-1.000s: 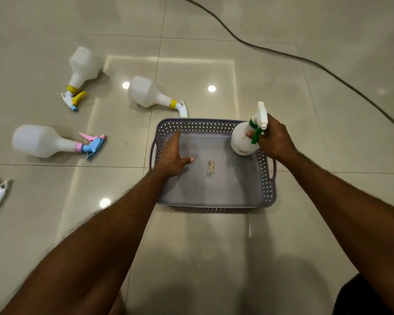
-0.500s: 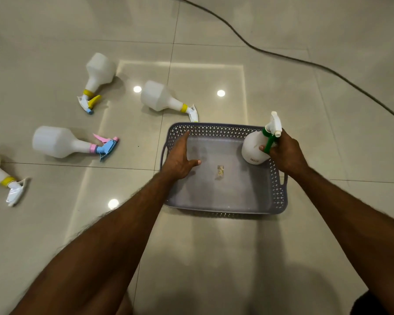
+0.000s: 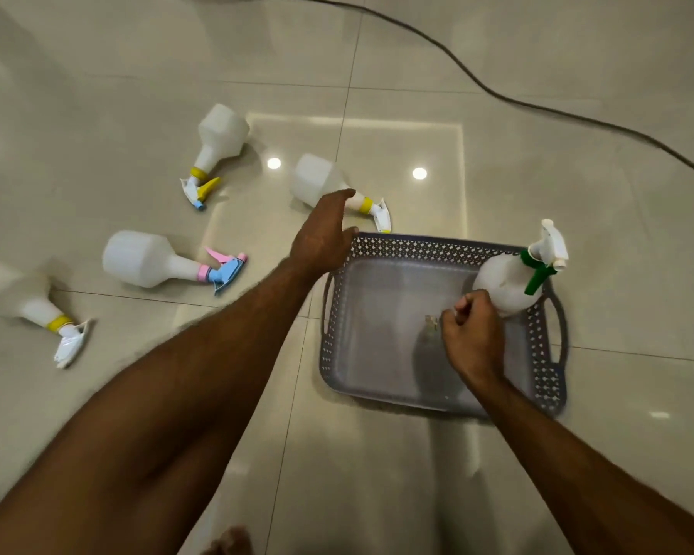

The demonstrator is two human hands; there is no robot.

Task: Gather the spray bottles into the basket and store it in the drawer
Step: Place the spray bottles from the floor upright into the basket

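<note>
A grey perforated basket (image 3: 425, 247) sits on the tiled floor. A white spray bottle with a green trigger (image 3: 509, 283) stands in its far right corner. My right hand (image 3: 471, 338) hovers over the basket beside that bottle, fingers curled, holding nothing. My left hand (image 3: 324, 234) is open, reaching past the basket's far left corner, its fingers over a lying white bottle with a yellow collar (image 3: 317, 180). Three more white bottles lie on the floor to the left: one with a yellow trigger (image 3: 219, 144), one with a pink and blue trigger (image 3: 149, 260), one blurred at the far left (image 3: 37, 308).
A dark cable (image 3: 509, 100) runs across the floor behind the basket, from top centre to the right edge. A small scrap (image 3: 431, 323) lies on the basket's bottom. Part of my foot (image 3: 229, 544) shows at the bottom edge.
My right hand let go of the green-trigger bottle, which stays standing in the basket, and drew back. My left hand left the basket and reached out to the nearest lying bottle.
</note>
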